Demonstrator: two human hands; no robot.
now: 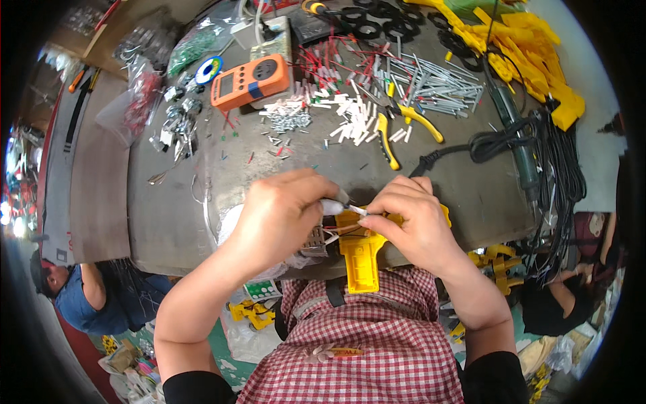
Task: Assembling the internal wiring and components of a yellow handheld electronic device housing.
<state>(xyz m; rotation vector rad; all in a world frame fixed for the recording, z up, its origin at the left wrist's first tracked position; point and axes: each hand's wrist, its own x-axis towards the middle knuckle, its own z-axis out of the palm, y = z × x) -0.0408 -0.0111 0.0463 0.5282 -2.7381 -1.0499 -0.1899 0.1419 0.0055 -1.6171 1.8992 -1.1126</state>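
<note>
At the near table edge, my left hand (286,205) is closed in a pinch, with a white covering (331,207) on its thumb. My right hand (412,214) pinches from the other side. Between the fingertips runs a small white sleeve (356,211), seemingly on a thin wire. Just below, a yellow plastic tool housing (362,264) lies with its hollow side up, its handle pointing toward me. Thin wires (343,229) cross its upper part, which my hands partly hide. A block with rows of holes (315,236) sits beside the left wrist, next to clear plastic wrapping.
Ahead lie yellow-handled pliers (387,141), white sleeves (355,120), screws (289,120), metal rods (431,84) and an orange meter (250,82). At right are a soldering iron (515,135), coiled black cables (558,175) and yellow housings (538,60). Other people sit at both sides.
</note>
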